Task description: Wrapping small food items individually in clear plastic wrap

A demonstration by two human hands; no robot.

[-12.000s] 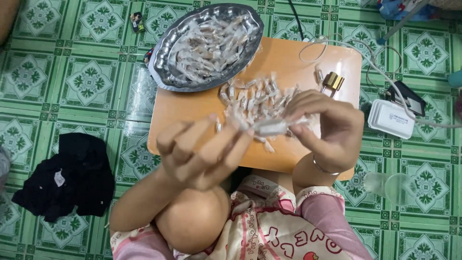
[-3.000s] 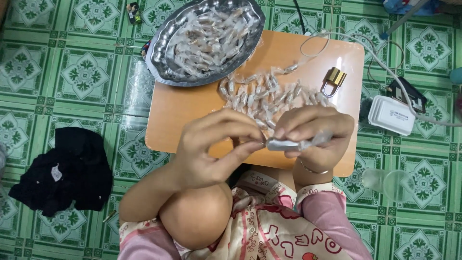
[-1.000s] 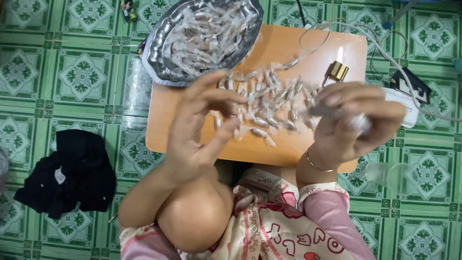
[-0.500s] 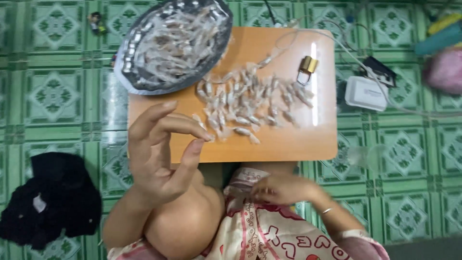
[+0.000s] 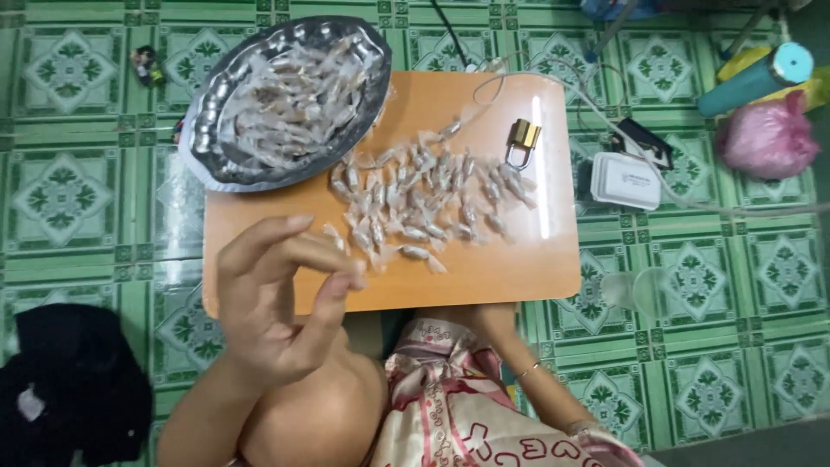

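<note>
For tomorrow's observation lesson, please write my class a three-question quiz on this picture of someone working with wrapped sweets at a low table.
1. True or false: the metal tray lies wholly on the wooden table.
2. Which thing lies on the table right of the loose wrapped sweets? A a padlock B a spoon C a cup
3. Where is the left hand?

Key
1. False: the tray overhangs the table's far left corner.
2. A
3. Raised over the table's near left edge, fingers curled, holding nothing that can be seen.
</note>
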